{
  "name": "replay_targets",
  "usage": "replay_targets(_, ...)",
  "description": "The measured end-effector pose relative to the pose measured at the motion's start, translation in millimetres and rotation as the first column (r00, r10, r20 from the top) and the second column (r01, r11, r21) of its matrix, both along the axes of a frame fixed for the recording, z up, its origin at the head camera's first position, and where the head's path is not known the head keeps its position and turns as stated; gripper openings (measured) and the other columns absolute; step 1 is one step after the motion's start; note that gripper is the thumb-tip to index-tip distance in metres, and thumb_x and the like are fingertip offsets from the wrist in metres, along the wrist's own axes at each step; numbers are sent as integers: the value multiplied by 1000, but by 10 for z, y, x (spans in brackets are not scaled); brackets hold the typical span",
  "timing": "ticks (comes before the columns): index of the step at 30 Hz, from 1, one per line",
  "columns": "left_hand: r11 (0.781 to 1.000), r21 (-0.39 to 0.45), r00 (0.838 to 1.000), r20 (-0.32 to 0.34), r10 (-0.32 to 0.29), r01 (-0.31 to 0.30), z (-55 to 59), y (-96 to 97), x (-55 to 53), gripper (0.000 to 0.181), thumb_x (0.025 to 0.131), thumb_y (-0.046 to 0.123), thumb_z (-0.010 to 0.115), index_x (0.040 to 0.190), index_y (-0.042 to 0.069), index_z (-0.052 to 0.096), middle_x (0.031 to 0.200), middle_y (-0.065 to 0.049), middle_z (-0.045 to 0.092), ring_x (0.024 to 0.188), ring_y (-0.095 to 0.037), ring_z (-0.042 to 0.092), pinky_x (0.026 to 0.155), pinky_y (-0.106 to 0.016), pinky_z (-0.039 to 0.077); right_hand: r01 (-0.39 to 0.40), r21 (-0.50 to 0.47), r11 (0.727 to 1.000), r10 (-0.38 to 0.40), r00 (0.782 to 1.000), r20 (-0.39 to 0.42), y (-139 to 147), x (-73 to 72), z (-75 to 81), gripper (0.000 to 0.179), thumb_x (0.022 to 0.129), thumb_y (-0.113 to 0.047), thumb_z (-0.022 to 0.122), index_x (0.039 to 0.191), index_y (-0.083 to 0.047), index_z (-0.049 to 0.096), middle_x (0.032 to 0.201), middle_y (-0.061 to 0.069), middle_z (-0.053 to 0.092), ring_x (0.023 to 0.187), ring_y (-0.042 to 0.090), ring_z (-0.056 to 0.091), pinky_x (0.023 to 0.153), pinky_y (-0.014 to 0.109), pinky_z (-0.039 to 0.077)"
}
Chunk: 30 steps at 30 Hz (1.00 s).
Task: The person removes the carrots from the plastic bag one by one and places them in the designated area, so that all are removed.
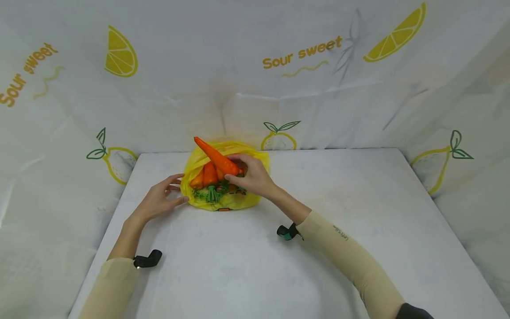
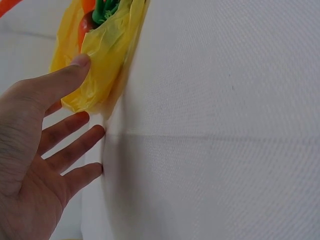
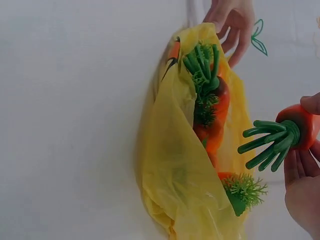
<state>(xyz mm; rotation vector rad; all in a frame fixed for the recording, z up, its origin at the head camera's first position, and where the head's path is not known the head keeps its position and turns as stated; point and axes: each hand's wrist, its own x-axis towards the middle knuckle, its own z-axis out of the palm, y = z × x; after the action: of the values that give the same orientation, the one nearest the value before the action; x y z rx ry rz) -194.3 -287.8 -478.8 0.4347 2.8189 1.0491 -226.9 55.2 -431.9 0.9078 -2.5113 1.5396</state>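
My right hand (image 1: 255, 176) pinches an orange toy carrot (image 1: 214, 155) near its thick end, over the mouth of a yellow plastic bag (image 1: 249, 201). The held carrot tilts, its tip toward the upper left. In the right wrist view, its green stalks (image 3: 275, 142) stick out toward the bag, apart from it. Several more carrots (image 1: 210, 174) with leafy green tops lie inside the bag. At the bag's left side is my left hand (image 1: 156, 200), fingers spread and loosely bent. In the left wrist view, the thumb (image 2: 67, 80) touches the yellow plastic and the other fingers lie below it.
The bag rests near the back edge of a white table (image 1: 247, 266). Behind it hangs a white cloth (image 1: 199, 88) printed with lemons and lettering. A small black camera is worn on each wrist.
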Motion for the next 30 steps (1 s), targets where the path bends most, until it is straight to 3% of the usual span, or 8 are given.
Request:
replay_targets(4, 1000, 2, 1000, -3, -7, 7, 7, -6, 5, 77, 97, 26, 83, 162, 8, 46, 147, -27, 64, 127, -45, 71, 115, -70, 51, 19, -14, 1000, -19, 1000, 4, 78, 9, 81, 54, 94, -12, 86, 141, 4, 65, 136, 22, 73, 115, 38, 74, 103, 52, 63)
replay_targets(11, 1000, 5, 1000, -6, -4, 4, 5, -18, 2, 76, 97, 26, 84, 162, 9, 46, 147, -26, 65, 126, -44, 71, 114, -69, 51, 63, -26, 998, -63, 998, -21, 323, -36, 170, 53, 93, -9, 87, 139, 4, 66, 134, 21, 74, 122, 36, 73, 109, 50, 61)
replay_targets(30, 1000, 17, 1000, 14, -3, 3, -8, -7, 0, 78, 97, 28, 84, 162, 9, 45, 148, -26, 64, 127, -44, 70, 116, -68, 50, 177, -9, 984, -176, 983, 45, 978, -44, 163, 56, 92, -8, 86, 142, 3, 64, 137, 23, 72, 121, 38, 71, 110, 53, 59)
